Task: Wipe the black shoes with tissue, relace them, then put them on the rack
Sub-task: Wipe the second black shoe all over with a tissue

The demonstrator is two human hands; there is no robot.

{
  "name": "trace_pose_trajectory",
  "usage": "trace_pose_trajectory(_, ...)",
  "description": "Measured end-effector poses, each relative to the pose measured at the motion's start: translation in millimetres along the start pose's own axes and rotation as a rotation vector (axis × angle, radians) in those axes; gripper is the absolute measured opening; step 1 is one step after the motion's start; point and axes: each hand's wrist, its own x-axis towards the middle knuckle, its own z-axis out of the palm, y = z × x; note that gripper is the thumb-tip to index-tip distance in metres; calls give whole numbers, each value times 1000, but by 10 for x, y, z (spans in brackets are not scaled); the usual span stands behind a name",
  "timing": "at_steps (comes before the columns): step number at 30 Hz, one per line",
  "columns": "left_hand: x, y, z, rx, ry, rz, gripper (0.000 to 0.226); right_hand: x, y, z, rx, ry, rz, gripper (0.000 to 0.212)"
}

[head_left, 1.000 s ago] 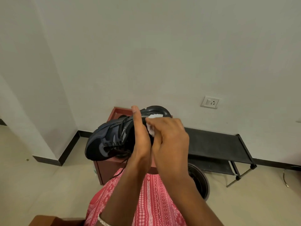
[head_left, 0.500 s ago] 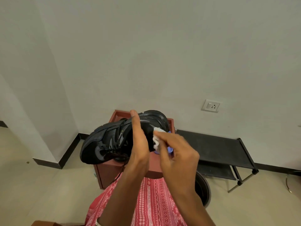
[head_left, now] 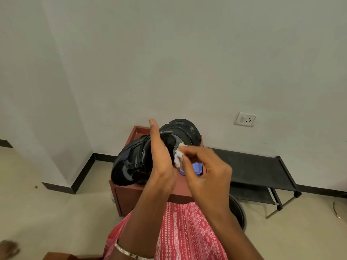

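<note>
Head view: low at the right of the frame, a black rack stands against the wall. Left of it, at lower centre, a red-brown cabinet sits on the floor. In front of the cabinet's top the black shoe is held up, toe toward the lower left, heel toward the upper right. The left hand grips its middle, thumb straight up, fingers hidden behind the shoe. The right hand pinches a crumpled white tissue against the heel side.
</note>
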Motion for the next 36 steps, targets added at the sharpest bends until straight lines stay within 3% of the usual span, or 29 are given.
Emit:
trace_pose_trajectory(3,-43,3,1,30,20,20,89,217,-20,-20,35,29,33,23)
trace_pose_trajectory(7,-60,-19,-2,-28,-8,4,78,275,-43,92,-89,30,-106,24)
trace_pose_trajectory(12,-88,39,-8,-35,-13,-24,90,-34,139,114,-132,83,-199,23)
trace_pose_trajectory(18,-76,69,31,-1,14,-22,90,102,107,-53,-1,56,-44,19)
trace_pose_trajectory(24,-83,42,69,-67,-14,2,79,353,-9,-4,-50,-69,-34,21)
trace_pose_trajectory(31,-13,194,57,-63,27,-12,73,118,173,-111,-12,-5,-13,23)
trace_pose_trajectory(36,-35,149,100,-82,-41,-54,44,560,114,-95,-14,45,-43,20)
